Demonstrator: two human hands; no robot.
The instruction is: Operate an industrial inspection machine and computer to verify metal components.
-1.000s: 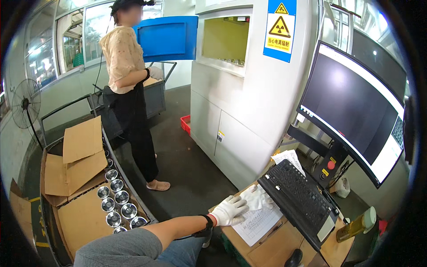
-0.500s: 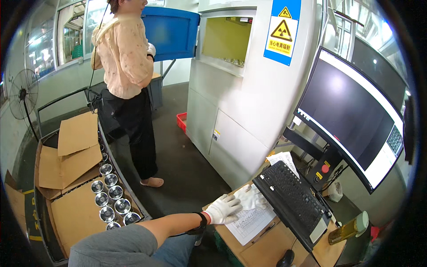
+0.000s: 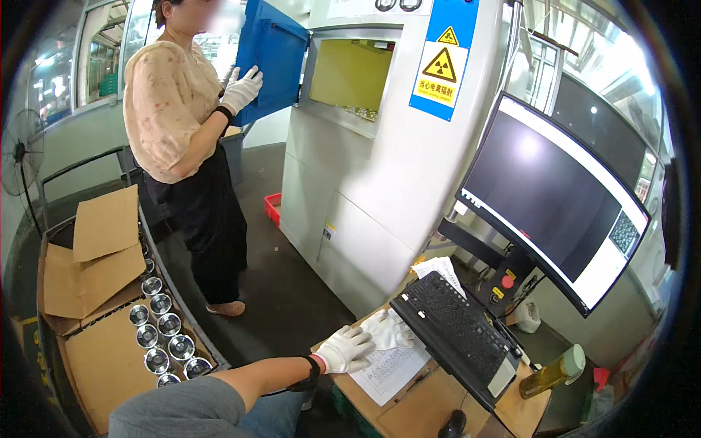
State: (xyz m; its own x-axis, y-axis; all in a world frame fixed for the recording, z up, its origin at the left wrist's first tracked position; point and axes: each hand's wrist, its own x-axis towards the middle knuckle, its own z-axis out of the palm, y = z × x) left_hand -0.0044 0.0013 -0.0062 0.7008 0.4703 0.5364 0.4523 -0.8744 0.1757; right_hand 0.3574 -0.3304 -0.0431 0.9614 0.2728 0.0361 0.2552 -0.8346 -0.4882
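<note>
My left hand [image 3: 345, 350], in a white knitted glove with a dark band at the wrist, lies flat on a small brown worktable [image 3: 400, 420]. Its fingers are stretched out and hold nothing. Under and beside them is a printed paper sheet [image 3: 385, 378]. Touching the fingertips or just beyond them is another white glove [image 3: 389, 330], which looks limp, with no arm leading to it. A black keyboard [image 3: 456, 332] sits to the right of the gloves. My right hand does not show.
A co-worker [image 3: 171, 109] stands by a blue door [image 3: 274, 62] of a large white cabinet [image 3: 350, 182]. At left, a cart holds cardboard [image 3: 102, 379] and several round metal parts [image 3: 169, 324]. A monitor [image 3: 548, 182], mouse [image 3: 453, 423] and lidded bottle [image 3: 553, 372] are at right.
The co-worker has turned and raised a gloved hand to the blue door, which has swung toward the camera. The whole view has shifted slightly; my left hand stays on the table.
</note>
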